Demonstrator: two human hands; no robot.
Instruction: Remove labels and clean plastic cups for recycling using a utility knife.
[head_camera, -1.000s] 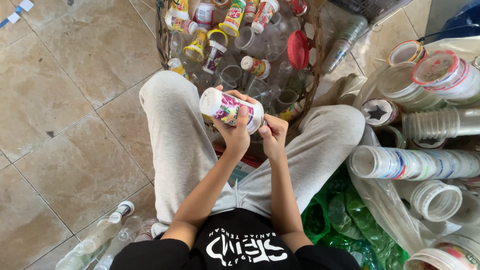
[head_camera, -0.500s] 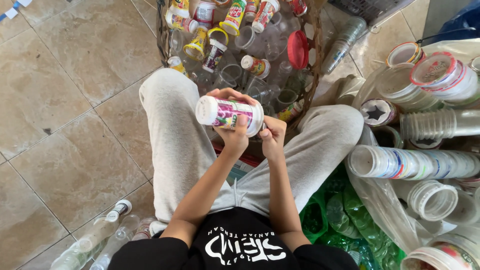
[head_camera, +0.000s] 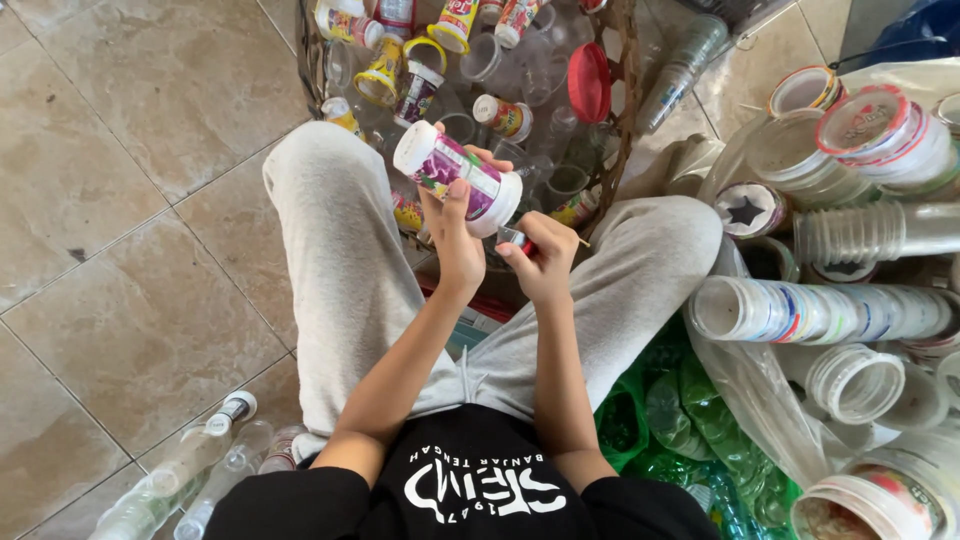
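The floor (head_camera: 130, 150) is laid with large beige marbled tiles with thin grout lines. A woven basket (head_camera: 628, 110) full of small plastic bottles and cups stands on it at the far edge. Clear empty bottles (head_camera: 190, 460) lie on their sides near the person's left hip. To the right, stacked plastic cups (head_camera: 820, 310) lie in sleeves, with a green plastic bag (head_camera: 690, 420) of crushed bottles beside them.
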